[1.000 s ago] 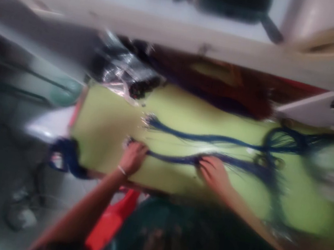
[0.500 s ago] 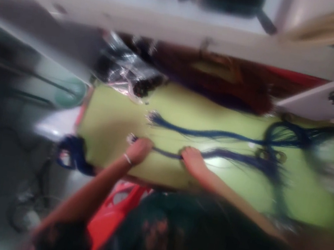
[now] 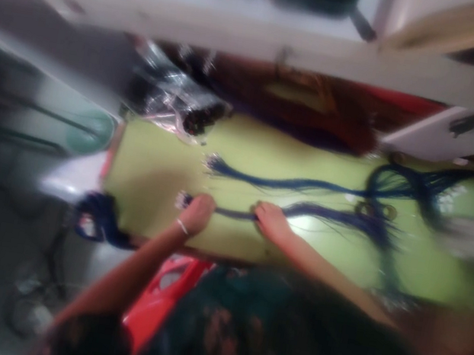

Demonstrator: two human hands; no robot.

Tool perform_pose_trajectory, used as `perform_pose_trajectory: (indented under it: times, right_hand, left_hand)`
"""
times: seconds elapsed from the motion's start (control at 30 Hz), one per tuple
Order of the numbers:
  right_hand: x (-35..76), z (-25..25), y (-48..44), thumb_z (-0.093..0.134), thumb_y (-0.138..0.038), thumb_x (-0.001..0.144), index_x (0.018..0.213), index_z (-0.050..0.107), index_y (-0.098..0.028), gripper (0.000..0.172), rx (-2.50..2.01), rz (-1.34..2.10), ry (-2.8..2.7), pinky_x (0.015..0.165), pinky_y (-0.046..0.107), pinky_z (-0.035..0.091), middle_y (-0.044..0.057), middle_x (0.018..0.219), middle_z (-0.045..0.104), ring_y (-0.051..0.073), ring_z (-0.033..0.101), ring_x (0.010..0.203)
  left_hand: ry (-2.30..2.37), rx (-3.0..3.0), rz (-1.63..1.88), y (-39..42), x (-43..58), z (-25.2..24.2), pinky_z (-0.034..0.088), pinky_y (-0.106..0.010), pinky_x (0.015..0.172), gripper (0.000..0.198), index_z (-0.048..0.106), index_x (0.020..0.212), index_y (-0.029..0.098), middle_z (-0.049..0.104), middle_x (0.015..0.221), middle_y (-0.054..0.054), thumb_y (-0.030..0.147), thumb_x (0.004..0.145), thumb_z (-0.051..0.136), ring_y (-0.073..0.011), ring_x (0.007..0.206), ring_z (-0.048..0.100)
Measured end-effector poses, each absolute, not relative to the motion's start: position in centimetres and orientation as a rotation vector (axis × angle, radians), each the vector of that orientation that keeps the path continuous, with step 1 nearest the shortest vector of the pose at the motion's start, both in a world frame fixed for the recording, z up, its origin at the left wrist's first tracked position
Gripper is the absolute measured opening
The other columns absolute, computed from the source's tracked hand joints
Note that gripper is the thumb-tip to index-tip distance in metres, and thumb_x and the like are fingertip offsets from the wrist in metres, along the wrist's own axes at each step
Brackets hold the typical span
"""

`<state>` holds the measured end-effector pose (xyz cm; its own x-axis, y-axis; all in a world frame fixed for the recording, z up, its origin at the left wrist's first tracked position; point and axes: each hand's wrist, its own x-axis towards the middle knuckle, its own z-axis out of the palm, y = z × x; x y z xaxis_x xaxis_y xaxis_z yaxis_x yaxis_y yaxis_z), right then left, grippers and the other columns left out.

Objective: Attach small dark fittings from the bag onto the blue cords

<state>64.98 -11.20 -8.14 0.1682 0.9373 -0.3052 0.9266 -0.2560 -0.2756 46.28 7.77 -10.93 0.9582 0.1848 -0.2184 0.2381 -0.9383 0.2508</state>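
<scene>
A bundle of dark blue wires (image 3: 235, 214) runs across the green tabletop between my hands. My left hand (image 3: 198, 214) is closed around it near its left end, where pale tips stick out past the fingers. Farther right, my right hand (image 3: 272, 222) grips the same bundle, and the stretch between the two hands is straight and narrow. Beyond my right hand the wires fan out loosely. Behind lies a second blue wire bundle (image 3: 285, 182), untouched, with pale tips at its left end. Blur hides the fingertips.
The green table (image 3: 154, 158) carries clear plastic bags (image 3: 173, 92) at its back left. A shelf (image 3: 224, 28) crosses above the back. Coiled blue wires (image 3: 98, 218) hang by the left edge. A red plastic seat (image 3: 164, 295) shows below the front edge.
The whole view has shifted slightly, so things sit a little farther left. Both hands keep their hold on the wire bundle, with little other movement.
</scene>
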Motion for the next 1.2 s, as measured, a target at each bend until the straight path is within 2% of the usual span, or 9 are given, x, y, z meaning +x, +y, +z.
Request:
perform_pose_trajectory:
  times: [0.13,0.27,0.47,0.57,0.73,0.9,0.97,1.1,1.2]
  right_hand:
    - [64.9,-8.1,-11.2,0.052,-0.025,0.086,0.104,0.056,-0.015,0.021,-2.369,0.673,-1.894,0.084,0.035,0.035,0.012,0.101,0.053,0.022,0.047,0.096]
    - [65.7,-7.8,-11.0,0.049,-0.023,0.087,0.102,0.057,-0.016,0.019,-2.341,0.739,-1.879,0.085,0.033,0.036,0.011,0.100,0.058,0.021,0.050,0.096]
    - [68.3,-5.8,-10.9,0.049,-0.035,0.087,0.104,0.059,-0.025,0.023,-2.288,0.972,-1.830,0.070,0.025,0.038,0.004,0.096,0.065,0.017,0.057,0.083]
    - [70.1,-4.2,-11.2,0.055,-0.037,0.081,0.100,0.062,-0.023,0.024,-2.339,0.999,-1.822,0.066,0.024,0.037,0.004,0.091,0.067,0.017,0.057,0.077]
    - [75.0,-0.5,-12.3,0.058,-0.029,0.075,0.085,0.068,-0.023,0.015,-2.600,0.917,-1.687,0.057,0.025,0.035,0.004,0.080,0.068,0.017,0.057,0.065]
    - [81.8,5.9,-15.5,0.063,-0.029,0.071,0.076,0.067,-0.020,0.011,-2.838,0.923,-1.452,0.052,0.024,0.034,0.001,0.065,0.064,0.013,0.053,0.053]
    - [83.9,8.7,-17.3,0.063,-0.032,0.071,0.076,0.066,-0.018,0.015,-2.865,0.944,-1.426,0.052,0.023,0.035,0.000,0.063,0.063,0.011,0.052,0.052]
    - [86.1,12.1,-19.2,0.055,-0.046,0.078,0.084,0.065,-0.016,0.033,-3.050,0.636,-1.303,0.056,0.025,0.039,0.004,0.071,0.064,0.013,0.055,0.060]
    - [86.7,10.8,-18.1,0.049,-0.044,0.082,0.090,0.065,-0.018,0.031,-3.240,0.221,-1.136,0.061,0.033,0.043,0.010,0.083,0.065,0.021,0.057,0.072]
  left_hand:
    - [0.324,2.804,-0.366,8.5,46.2,-10.6,0.042,-0.039,0.074,0.025,0.058,0.088,0.010,0.058,0.081,-0.015,0.011,0.084,0.033,-0.0244,0.078,0.055]
    - [0.345,2.758,-0.457,9.1,46.4,-10.1,0.043,-0.032,0.063,0.026,0.057,0.095,0.012,0.060,0.075,-0.010,0.021,0.089,0.033,-0.0204,0.066,0.057]
    - [0.295,2.744,-0.497,9.4,47.7,-8.5,0.042,-0.028,0.059,0.029,0.057,0.102,0.020,0.064,0.081,-0.007,0.038,0.089,0.038,-0.0192,0.067,0.061]
    - [0.303,2.792,-0.472,10.0,49.2,-7.4,0.041,-0.028,0.056,0.029,0.058,0.096,0.018,0.063,0.074,-0.008,0.035,0.090,0.036,-0.0200,0.062,0.060]
    - [0.447,2.929,-0.255,11.8,53.2,-4.5,0.041,-0.031,0.058,0.033,0.057,0.102,0.014,0.062,0.082,-0.013,0.027,0.090,0.029,-0.0246,0.073,0.061]
    - [0.584,3.055,-0.078,13.3,58.1,-1.6,0.041,-0.032,0.062,0.028,0.057,0.100,0.014,0.060,0.083,-0.011,0.026,0.088,0.034,-0.0242,0.074,0.060]
    - [0.605,3.078,-0.056,13.6,59.7,-1.2,0.042,-0.033,0.064,0.029,0.057,0.099,0.014,0.060,0.083,-0.011,0.026,0.088,0.032,-0.0248,0.076,0.060]
    - [0.582,3.092,-0.091,14.3,62.4,-1.8,0.043,-0.035,0.066,0.032,0.057,0.099,0.013,0.061,0.083,-0.013,0.026,0.089,0.030,-0.0273,0.079,0.060]
    - [0.580,3.095,-0.133,15.0,64.0,-3.1,0.042,-0.035,0.065,0.033,0.057,0.099,0.013,0.061,0.085,-0.015,0.024,0.089,0.027,-0.0279,0.079,0.061]
